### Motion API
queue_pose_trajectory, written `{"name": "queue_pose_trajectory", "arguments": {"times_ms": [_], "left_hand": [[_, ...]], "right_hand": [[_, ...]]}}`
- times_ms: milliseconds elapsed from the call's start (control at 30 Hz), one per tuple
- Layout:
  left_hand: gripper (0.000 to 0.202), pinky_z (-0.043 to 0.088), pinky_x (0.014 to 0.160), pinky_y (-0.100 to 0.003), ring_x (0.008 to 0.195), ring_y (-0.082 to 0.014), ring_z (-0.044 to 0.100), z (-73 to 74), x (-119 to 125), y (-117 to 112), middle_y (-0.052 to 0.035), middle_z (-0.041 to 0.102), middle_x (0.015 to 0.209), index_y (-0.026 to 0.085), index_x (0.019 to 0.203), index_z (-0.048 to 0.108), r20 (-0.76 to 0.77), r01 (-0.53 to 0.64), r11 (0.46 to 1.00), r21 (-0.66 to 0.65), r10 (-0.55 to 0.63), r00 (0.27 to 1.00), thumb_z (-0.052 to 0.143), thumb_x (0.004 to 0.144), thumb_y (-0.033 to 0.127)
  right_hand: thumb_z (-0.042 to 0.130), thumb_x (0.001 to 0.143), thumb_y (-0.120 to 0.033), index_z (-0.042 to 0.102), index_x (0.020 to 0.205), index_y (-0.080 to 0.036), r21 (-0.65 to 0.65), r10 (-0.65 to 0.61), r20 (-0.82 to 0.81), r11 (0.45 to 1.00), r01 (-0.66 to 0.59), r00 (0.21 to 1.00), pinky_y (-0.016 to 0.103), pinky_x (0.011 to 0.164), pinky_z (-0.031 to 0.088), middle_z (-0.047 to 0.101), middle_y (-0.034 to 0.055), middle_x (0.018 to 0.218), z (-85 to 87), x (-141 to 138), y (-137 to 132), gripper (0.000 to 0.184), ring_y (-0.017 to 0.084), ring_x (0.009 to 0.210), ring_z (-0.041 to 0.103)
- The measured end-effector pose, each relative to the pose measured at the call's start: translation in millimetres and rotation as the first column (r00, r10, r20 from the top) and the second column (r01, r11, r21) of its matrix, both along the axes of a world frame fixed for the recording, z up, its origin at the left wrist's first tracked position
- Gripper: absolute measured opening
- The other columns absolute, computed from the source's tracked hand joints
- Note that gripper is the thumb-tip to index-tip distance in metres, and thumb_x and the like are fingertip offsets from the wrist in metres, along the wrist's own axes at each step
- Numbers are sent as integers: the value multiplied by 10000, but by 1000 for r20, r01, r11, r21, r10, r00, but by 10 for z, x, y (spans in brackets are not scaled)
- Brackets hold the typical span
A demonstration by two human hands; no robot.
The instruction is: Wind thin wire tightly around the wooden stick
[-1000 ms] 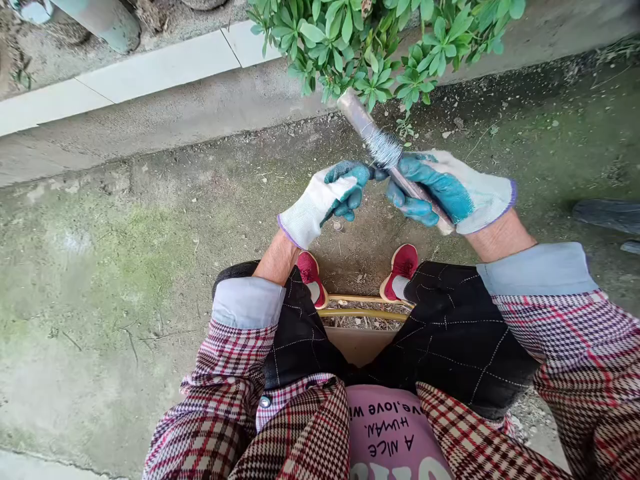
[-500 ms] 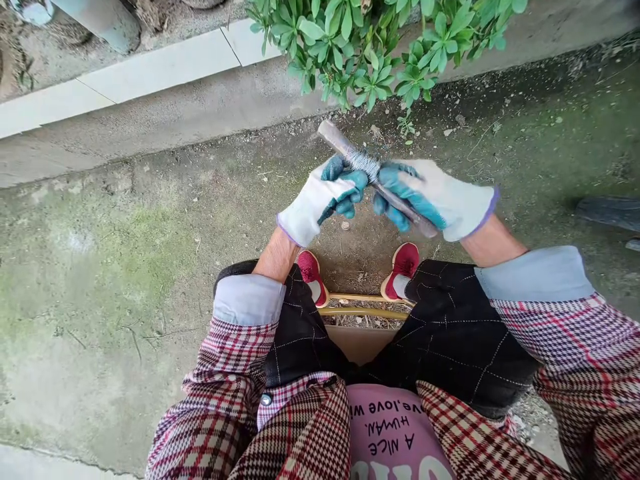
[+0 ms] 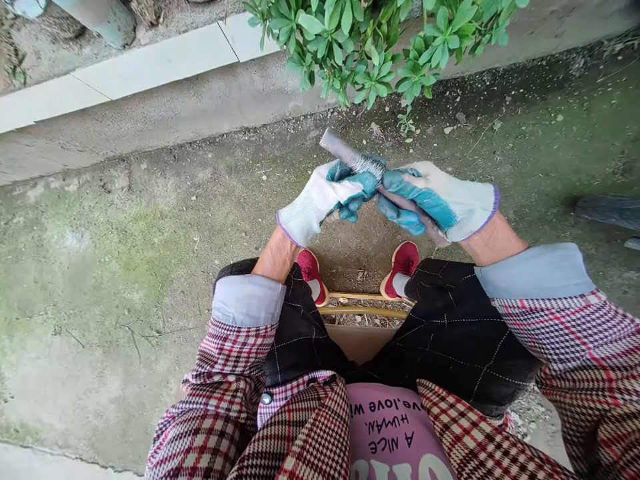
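Gloves cover both hands, white knit on the backs with a teal coating over palms and fingers. The right hand (image 3: 440,203) is closed around a grey metal rod (image 3: 336,145), which runs slantwise through its palm: the near end pokes out by the wrist, and the far end juts up and to the left, past the fingers of both hands. Just beyond the right fingertips a wire coil (image 3: 367,164) of thin, silvery turns is wound tightly round the rod. The left hand (image 3: 325,197) meets it there, its fingers curled in and its thumb and fingertips pinched on the coil, so the two hands almost touch. Whether a loose wire end lies under the left fingers cannot be told. Rod and coil are held in the air in front of the knees, above the bare ground and clear of it. The person is seated, with dark checked trousers (image 3: 450,333) spread apart, red shoes (image 3: 403,263) planted on the dirt below the hands, and the yellow rail of a stool (image 3: 360,311) showing between the legs. Plaid sleeves with pale blue cuffs (image 3: 537,270) are turned back from the wrists. The concrete ground (image 3: 125,220) is stained green on the left and strewn with grit. Beyond the hands a leafy green shrub (image 3: 370,47) hangs over a concrete kerb capped with white tiles (image 3: 150,60), and a grey pipe (image 3: 100,20) stands at the top left. A dark object (image 3: 607,210) lies at the right edge, too cut off to identify.
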State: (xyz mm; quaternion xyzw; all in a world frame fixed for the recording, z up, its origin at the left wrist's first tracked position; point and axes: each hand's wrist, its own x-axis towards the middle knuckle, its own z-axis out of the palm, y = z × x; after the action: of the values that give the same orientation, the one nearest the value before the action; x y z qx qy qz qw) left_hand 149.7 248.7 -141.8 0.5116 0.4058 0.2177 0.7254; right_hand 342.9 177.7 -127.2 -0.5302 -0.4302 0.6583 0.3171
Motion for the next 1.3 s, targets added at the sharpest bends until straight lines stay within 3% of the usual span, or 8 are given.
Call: {"name": "queue_pose_trajectory", "arguments": {"times_ms": [100, 267, 433, 567, 667, 800, 1033, 1300], "left_hand": [[392, 442, 471, -222, 469, -57, 424, -92, 60, 53, 56, 526, 572, 207, 760, 554, -93, -97, 995, -21, 95, 991, 832, 968, 390], [346, 487, 522, -204, 505, -59, 494, -180, 111, 87, 67, 528, 582, 195, 817, 570, -100, -175, 983, -60, 169, 981, 865, 933, 336], [360, 468, 494, -218, 467, -44, 469, -55, 9, 19, 87, 566, 632, 178, 927, 624, 61, -42, 996, -75, 47, 997, 894, 866, 408], [298, 458, 463, -235, 470, -57, 488, -29, -49, 5, 51, 669, 693, 158, 981, 675, 145, 96, 992, -84, -83, 986, 866, 772, 251], [168, 414, 444, -217, 455, -51, 461, -79, -3, 30, 66, 621, 612, 183, 864, 632, 78, 14, 996, -85, -8, 997, 795, 826, 172], [200, 413, 471, -203, 443, -35, 443, -116, 70, 53, 97, 541, 551, 198, 804, 590, -16, -114, 985, -132, 112, 994, 763, 894, 151], [223, 410, 380, -210, 410, -57, 462, -37, -14, 2, 43, 669, 644, 158, 954, 688, 173, 58, 992, -116, -37, 984, 855, 830, 237], [251, 397, 427, -171, 426, -38, 481, -78, 54, 54, 100, 544, 556, 178, 875, 621, -32, -157, 971, -180, 154, 988, 833, 941, 294]], "right_hand": [[737, 967, -640, 684, 956, -275, 152, -70, 245, 988, 33, 967, 371, 488, 499, 728, 73, 845, -85, -22, 87, 368, 209, 611, 572], [833, 868, -303, 694, 1043, -259, 326, -170, 743, 937, -127, 647, 465, 863, 595, 748, 90, 959, -155, -56, 191, 228, 314, 910, 713], [813, 930, -584, 592, 797, -253, 63, -30, 201, 998, 17, 979, 298, 416, 408, 600, 16, 688, -34, -4, 73, 419, 149, 511, 478], [817, 895, -695, 549, 740, -248, -49, 44, -99, 998, -49, 994, 274, 347, 323, 532, -17, 610, 55, 15, 24, 543, 115, 446, 399], [799, 951, -507, 549, 747, -241, 68, 8, 163, 997, -19, 987, 274, 419, 373, 573, -1, 659, 43, -31, 92, 419, 129, 499, 454], [853, 858, -237, 517, 783, -254, 320, -194, 637, 947, -27, 746, 314, 633, 421, 528, -9, 724, 7, -77, 150, 346, 172, 655, 480], [697, 941, -762, 560, 809, -279, -10, 102, -19, 995, -103, 995, 317, 391, 311, 517, -19, 620, 75, 1, 11, 519, 149, 467, 380], [794, 899, -336, 505, 781, -265, 292, -154, 583, 956, -29, 798, 326, 589, 379, 518, 3, 715, 5, -64, 114, 321, 173, 633, 404]]}}
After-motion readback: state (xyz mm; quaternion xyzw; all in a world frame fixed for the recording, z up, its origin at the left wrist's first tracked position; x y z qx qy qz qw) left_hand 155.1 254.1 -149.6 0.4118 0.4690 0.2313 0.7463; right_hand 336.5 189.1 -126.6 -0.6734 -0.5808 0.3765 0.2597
